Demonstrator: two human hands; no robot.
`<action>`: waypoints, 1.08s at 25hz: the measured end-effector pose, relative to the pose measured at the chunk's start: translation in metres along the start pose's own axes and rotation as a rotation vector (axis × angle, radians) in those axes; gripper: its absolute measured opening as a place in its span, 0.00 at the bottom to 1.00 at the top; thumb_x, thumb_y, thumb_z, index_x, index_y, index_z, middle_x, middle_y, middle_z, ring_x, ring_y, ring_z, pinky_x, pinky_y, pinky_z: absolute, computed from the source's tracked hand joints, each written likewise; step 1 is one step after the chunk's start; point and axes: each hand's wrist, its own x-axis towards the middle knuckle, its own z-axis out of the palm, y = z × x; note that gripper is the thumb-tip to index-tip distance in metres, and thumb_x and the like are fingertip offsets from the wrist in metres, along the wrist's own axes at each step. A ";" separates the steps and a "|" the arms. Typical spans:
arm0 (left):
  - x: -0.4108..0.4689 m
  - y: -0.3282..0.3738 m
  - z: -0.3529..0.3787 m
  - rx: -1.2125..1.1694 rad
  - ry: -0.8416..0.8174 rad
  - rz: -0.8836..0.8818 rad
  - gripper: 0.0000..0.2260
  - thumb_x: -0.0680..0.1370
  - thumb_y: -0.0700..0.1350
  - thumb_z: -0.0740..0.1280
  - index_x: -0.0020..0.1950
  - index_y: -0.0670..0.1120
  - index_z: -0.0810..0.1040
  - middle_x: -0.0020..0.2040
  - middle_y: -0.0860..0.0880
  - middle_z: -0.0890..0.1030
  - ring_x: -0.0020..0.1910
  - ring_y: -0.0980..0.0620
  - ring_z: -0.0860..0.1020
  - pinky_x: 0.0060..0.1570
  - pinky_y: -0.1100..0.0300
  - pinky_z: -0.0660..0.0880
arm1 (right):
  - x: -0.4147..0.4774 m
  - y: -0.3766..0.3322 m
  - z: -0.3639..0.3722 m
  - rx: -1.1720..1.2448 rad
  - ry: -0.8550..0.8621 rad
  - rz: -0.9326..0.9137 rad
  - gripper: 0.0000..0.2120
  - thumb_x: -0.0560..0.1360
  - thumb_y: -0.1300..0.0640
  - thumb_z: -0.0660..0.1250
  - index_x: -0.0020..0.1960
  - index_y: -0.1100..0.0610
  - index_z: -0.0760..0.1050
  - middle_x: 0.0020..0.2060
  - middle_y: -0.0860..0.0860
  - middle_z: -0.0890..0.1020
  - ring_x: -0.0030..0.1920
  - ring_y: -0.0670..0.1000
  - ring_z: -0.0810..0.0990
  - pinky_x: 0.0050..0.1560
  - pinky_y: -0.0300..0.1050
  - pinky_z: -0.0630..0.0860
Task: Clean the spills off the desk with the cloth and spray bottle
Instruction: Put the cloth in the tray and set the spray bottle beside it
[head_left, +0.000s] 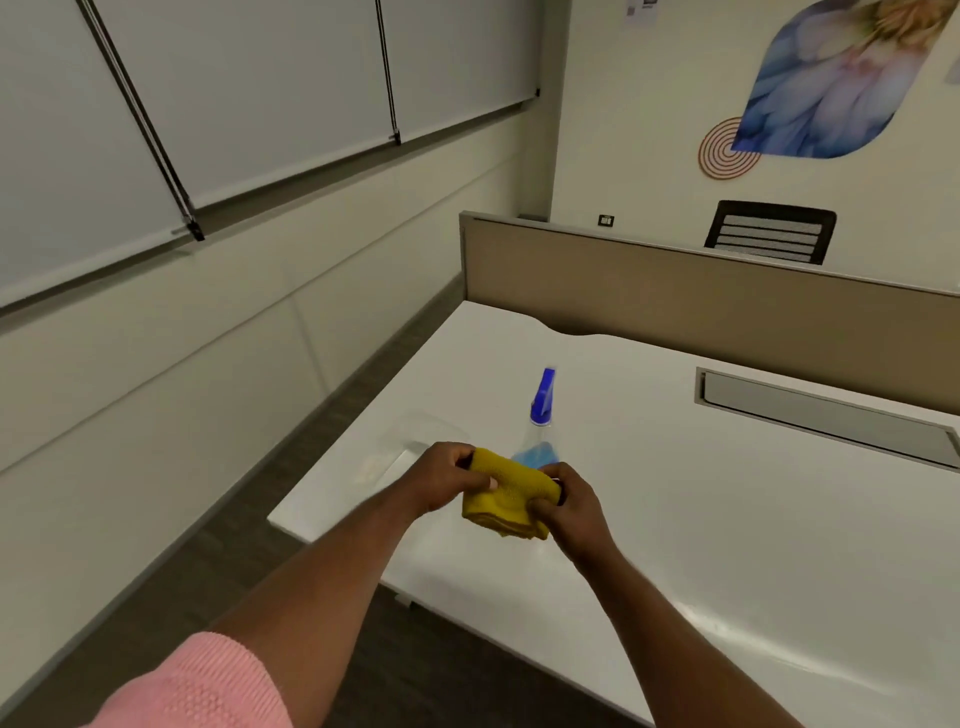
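Cloth (506, 493) yellow, bunched into a thick roll, held in the air over the near-left part of desk (727, 519), just in front of bottle (540, 415). Gripped at both ends: left hand (449, 480) curled round the left end with thumb across the top; right hand (569, 501) clamped on the right end, fingers folded under. Likely soft, light and limp, with a knitted texture unlikely to slip; best taken by the ends or in a full fistful, with loose folds drooping below. Long axis running left to right between the hands, right end a little lower. Bottle standing upright on desk, clear body with blue liquid low down, partly hidden behind cloth; long axis vertical, blue trigger head on top, seemingly pointing away toward partition (727, 301). Probably light, smooth plastic, easiest taken round the neck under the trigger. Faint wet-looking sheen (415, 447) on desk left of bottle, possibly a spill.
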 end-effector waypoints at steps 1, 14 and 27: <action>0.004 -0.013 -0.019 -0.005 -0.004 -0.011 0.18 0.74 0.41 0.75 0.63 0.41 0.80 0.56 0.43 0.84 0.55 0.46 0.82 0.53 0.58 0.81 | 0.005 0.000 0.023 -0.008 -0.005 -0.002 0.17 0.64 0.54 0.68 0.53 0.52 0.76 0.44 0.52 0.82 0.46 0.53 0.82 0.42 0.42 0.81; 0.059 -0.135 -0.161 0.316 0.029 -0.032 0.22 0.72 0.51 0.76 0.63 0.63 0.75 0.51 0.53 0.80 0.47 0.52 0.82 0.44 0.55 0.84 | 0.089 -0.004 0.190 -0.638 -0.051 0.079 0.26 0.70 0.35 0.60 0.61 0.47 0.79 0.54 0.45 0.80 0.55 0.49 0.76 0.59 0.47 0.67; 0.086 -0.169 -0.138 1.021 -0.119 0.265 0.30 0.77 0.54 0.69 0.77 0.50 0.65 0.83 0.46 0.48 0.82 0.46 0.41 0.79 0.49 0.45 | 0.101 0.025 0.200 -0.970 -0.224 -0.083 0.21 0.75 0.42 0.58 0.60 0.45 0.83 0.65 0.44 0.81 0.77 0.50 0.63 0.76 0.58 0.35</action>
